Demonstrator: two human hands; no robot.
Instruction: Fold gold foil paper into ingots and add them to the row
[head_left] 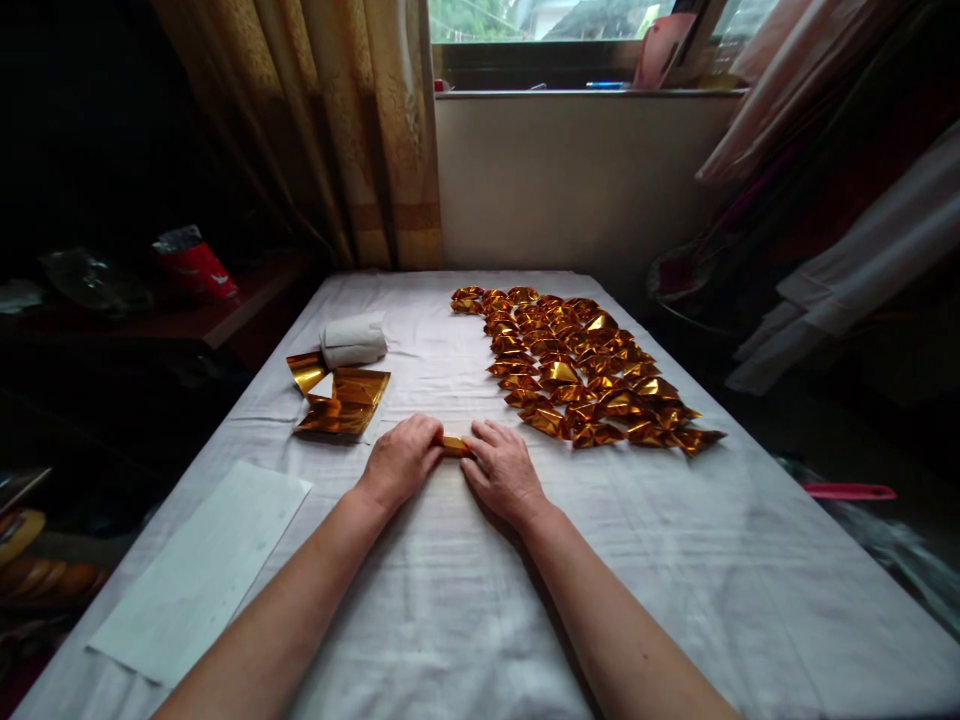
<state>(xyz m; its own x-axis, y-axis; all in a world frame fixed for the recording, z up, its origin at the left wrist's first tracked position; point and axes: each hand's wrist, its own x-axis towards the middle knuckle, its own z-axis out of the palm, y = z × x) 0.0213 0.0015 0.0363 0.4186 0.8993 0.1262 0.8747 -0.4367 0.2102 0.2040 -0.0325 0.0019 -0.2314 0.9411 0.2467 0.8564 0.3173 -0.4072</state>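
Both of my hands rest on the white cloth of the table [675, 580] and meet over one small piece of gold foil paper [454, 446]. My left hand [401, 460] pinches its left end with curled fingers. My right hand [504, 472] presses its right end, fingers bent over it. Most of the piece is hidden under my fingers. To the left lies a stack of flat gold foil sheets [343, 402], with a white roll [352, 341] behind it. To the right, several folded gold foil pieces [577, 370] lie in rows.
A white paper sheet [202, 570] lies at the near left of the table. A curtain [337, 130] and a window sill [585, 92] stand behind the table. A dark shelf with a red packet [196, 264] is on the left; draped cloth [840, 250] hangs on the right.
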